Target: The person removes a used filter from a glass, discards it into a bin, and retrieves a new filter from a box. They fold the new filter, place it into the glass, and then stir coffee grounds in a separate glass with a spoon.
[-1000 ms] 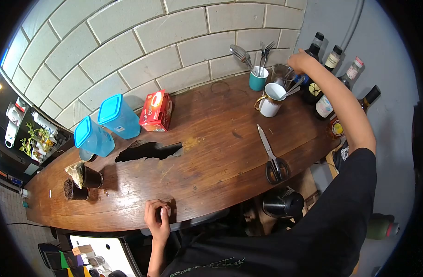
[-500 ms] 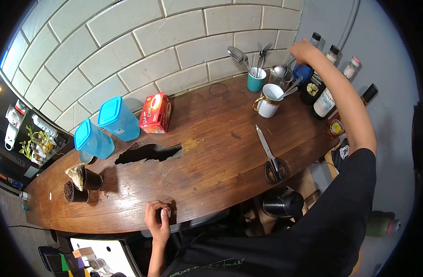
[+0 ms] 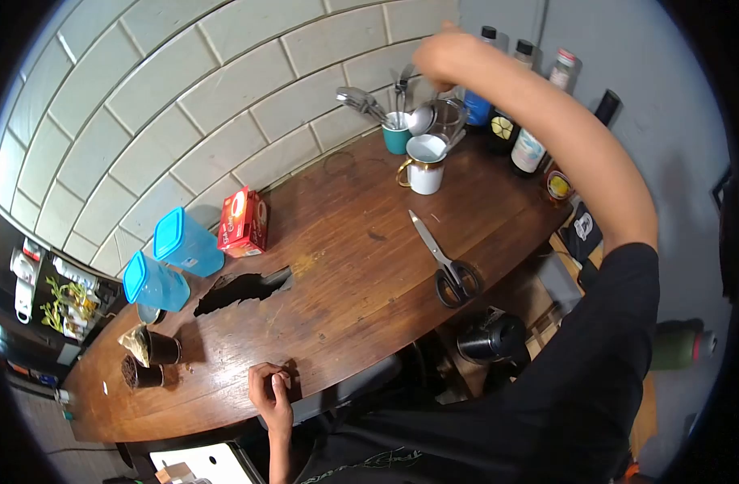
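Note:
My left hand [image 3: 271, 393] rests at the table's near edge, its fingers curled in and the thumb against them; nothing shows in it. Stretched out to the back right, my right hand [image 3: 448, 58] is above the glass jar [image 3: 448, 121]. Its fingers are bent down and blurred, and what they hold, if anything, is hidden. Below it, a round-bowled spoon [image 3: 420, 121] leans by the jar. A teal cup [image 3: 397, 139] of spoons and forks stands to its left. In front is a white mug [image 3: 426, 176] with a gold handle and a utensil inside.
Scissors [image 3: 446, 262] lie on the wooden table [image 3: 353, 266]. Bottles [image 3: 528, 152] line the right wall. A jagged hole [image 3: 240, 292] breaks the tabletop near a red box [image 3: 244, 222], two blue containers [image 3: 189, 242] and dark cups [image 3: 164, 349]. A black kettle-like vessel [image 3: 490, 337] sits below the edge.
The view has turned, shifting the right side of the table leftward. My right hand has moved left from beside the bottles to over the jar and cutlery. My left hand stays at the edge.

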`<action>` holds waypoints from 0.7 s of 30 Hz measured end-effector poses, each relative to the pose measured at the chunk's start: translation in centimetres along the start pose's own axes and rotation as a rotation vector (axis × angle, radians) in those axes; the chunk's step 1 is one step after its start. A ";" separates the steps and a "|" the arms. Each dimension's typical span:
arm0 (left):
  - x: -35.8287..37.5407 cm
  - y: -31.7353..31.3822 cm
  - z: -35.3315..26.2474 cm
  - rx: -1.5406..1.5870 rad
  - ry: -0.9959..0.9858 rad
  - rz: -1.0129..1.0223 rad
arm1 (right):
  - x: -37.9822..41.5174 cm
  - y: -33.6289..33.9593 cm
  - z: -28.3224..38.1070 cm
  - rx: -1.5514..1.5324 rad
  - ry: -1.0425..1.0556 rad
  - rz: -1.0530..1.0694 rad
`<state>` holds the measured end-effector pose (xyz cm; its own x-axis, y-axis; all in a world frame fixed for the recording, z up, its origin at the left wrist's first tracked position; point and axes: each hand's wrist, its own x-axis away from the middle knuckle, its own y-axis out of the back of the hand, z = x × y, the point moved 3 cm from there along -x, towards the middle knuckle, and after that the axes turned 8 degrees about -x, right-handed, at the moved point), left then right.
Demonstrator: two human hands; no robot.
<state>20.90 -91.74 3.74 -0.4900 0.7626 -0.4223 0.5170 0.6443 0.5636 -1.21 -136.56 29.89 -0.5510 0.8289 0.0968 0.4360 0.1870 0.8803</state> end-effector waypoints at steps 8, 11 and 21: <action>0.0 -0.5 -0.5 0.069 0.057 0.026 | -5.0 -3.8 2.5 -0.009 -0.061 0.189; 0.3 -0.5 0.3 0.102 0.055 0.016 | -2.8 -3.8 3.8 -0.026 -0.053 0.223; 0.4 -0.4 1.1 0.130 0.104 0.018 | -3.3 -6.3 5.3 -0.055 -0.029 0.319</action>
<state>21.29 -91.59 2.54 -0.5461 0.7685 -0.3334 0.6098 0.6375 0.4708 1.63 -137.65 21.61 -0.3722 0.8558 0.3594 0.5437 -0.1129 0.8317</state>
